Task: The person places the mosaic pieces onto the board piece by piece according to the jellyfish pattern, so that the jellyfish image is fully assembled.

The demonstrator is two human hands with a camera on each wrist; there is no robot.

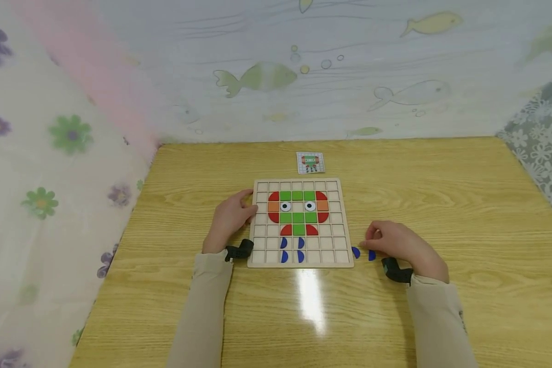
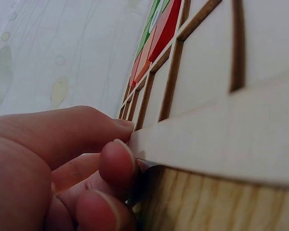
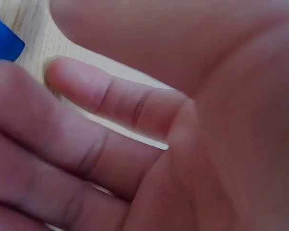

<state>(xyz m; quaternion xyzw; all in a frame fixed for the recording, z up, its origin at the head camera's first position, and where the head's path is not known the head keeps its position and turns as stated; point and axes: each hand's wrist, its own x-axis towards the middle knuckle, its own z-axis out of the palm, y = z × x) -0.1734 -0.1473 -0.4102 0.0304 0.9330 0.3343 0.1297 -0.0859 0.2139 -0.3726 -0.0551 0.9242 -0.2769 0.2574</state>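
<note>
A square wooden grid board [image 1: 324, 258] lies on the table with flat coloured pieces in its cells. Red, green and orange pieces [image 1: 298, 217] and two eye discs [image 1: 285, 206] form a face-like figure. Below it are several blue half-circles [image 1: 301, 256]. My left hand [image 1: 232, 213] grips the board's left edge; in the left wrist view a fingertip [image 2: 123, 124] touches the rim. Right of the board, my right hand [image 1: 397, 244] hovers with bent fingers beside two loose blue half-circles [image 1: 356, 252]. In the right wrist view a blue piece [image 3: 4, 41] shows near a fingertip; no grip on it is visible.
A small picture card [image 1: 310, 163] showing a similar figure lies behind the board on the wooden table [image 1: 202, 174]. A fish-patterned curtain [image 1: 331, 76] hangs along the back, a flowered one [image 1: 50, 204] on the left. Dark wrist cameras [image 1: 397, 271] sit at both cuffs.
</note>
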